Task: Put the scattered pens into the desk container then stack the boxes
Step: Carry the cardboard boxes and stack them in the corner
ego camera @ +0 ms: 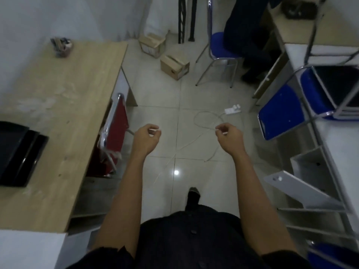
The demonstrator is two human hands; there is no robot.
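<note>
Loosely curled and holding nothing, a person's left hand (147,137) and right hand (229,135) hang over the tiled floor (155,94), where beyond them the nearer box (174,66) and farther box (152,44) sit unstacked, the desk container (62,46) standing at the far corner of the worktop (68,94).

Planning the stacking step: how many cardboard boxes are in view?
2. The far box lies on the floor beyond the desk's corner; the near box sits just this side of it, left of a blue chair. Others may be hidden.
</note>
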